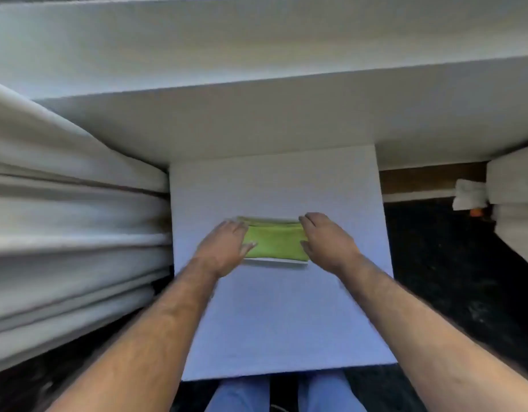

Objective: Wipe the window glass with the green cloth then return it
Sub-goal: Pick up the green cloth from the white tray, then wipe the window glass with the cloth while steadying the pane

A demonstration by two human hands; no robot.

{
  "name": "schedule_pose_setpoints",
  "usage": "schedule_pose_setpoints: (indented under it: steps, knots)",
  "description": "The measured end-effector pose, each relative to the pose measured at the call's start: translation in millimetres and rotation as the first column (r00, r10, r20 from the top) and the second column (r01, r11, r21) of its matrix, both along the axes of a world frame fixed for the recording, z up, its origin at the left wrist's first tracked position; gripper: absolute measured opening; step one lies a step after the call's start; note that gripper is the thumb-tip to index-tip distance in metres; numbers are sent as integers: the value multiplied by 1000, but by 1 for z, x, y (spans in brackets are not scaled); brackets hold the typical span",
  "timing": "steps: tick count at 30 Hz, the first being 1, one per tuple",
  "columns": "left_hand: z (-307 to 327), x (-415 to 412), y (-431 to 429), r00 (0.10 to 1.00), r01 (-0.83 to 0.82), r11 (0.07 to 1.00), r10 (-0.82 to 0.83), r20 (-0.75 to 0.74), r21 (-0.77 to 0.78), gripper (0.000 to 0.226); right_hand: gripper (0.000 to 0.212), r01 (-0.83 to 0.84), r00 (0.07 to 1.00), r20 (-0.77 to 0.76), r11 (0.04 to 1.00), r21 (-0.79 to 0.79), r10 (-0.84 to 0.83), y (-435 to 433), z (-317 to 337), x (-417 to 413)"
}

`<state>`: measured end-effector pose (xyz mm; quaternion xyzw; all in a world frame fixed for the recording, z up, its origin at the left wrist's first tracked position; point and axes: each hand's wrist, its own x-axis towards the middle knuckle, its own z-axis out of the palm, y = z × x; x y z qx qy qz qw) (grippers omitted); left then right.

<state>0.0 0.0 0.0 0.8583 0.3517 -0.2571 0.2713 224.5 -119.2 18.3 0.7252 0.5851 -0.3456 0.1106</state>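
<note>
A folded green cloth lies flat on a white table, with a thin white edge showing under its near side. My left hand rests on the cloth's left end, fingers spread. My right hand is at the cloth's right end, fingers curved over the edge. Neither hand has lifted it. The window glass is not clearly visible; only the white sill shows above the table.
Pale folded curtains hang close on the left of the table. To the right is dark floor, a wooden skirting strip, and a white object beside more white fabric. My legs in blue trousers are below the table's near edge.
</note>
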Motion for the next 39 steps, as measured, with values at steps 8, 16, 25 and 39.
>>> schedule_pose_setpoints:
  steps: [8, 16, 25, 39]
  knots:
    - [-70, 8, -11, 995, 68, 979, -53, -85, 194, 60, 50, -48, 992, 120, 999, -24, 50, -5, -81, -22]
    - [-78, 21, -1, 985, 103, 948, -56, -160, 300, 25, 40, 8, 981, 192, 1000, 11, -10, -4, -96, -33]
    - [11, 18, 27, 985, -174, 984, 174, 10, -37, 23, 48, 90, 996, 31, 996, -27, -89, 38, -3, -7]
    - [308, 34, 118, 845, -372, 923, 294, 447, 95, 22, 20, 50, 985, 141, 948, 315, -99, 121, 306, 29]
